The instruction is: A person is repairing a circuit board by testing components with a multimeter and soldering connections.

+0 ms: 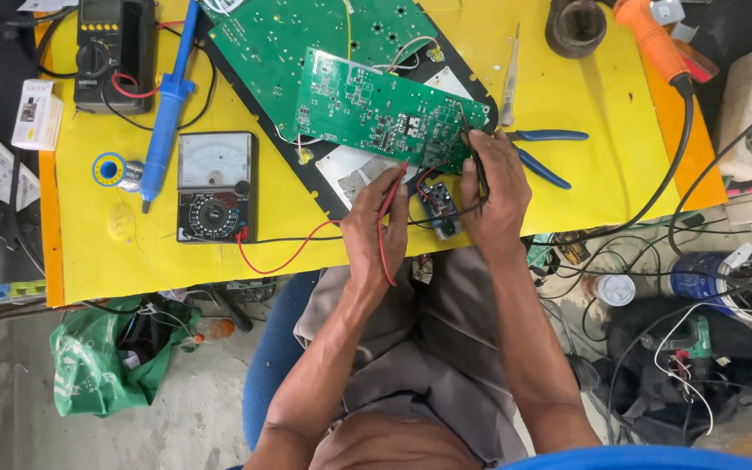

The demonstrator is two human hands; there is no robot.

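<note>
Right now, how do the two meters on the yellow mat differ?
The analog multimeter has a pale needle-scale face above its dial; the digital multimeter has a small display window instead. The analog multimeter lies nearer the person, beside the blue desoldering pump; the digital multimeter sits at the mat's far corner. Both are dark, lie face up, have a rotary selector, and have red and black wires by them.

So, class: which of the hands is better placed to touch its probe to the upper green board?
Right hand: its black probe tip already lies on the green board; the left hand sits lower with the red probe.
</note>
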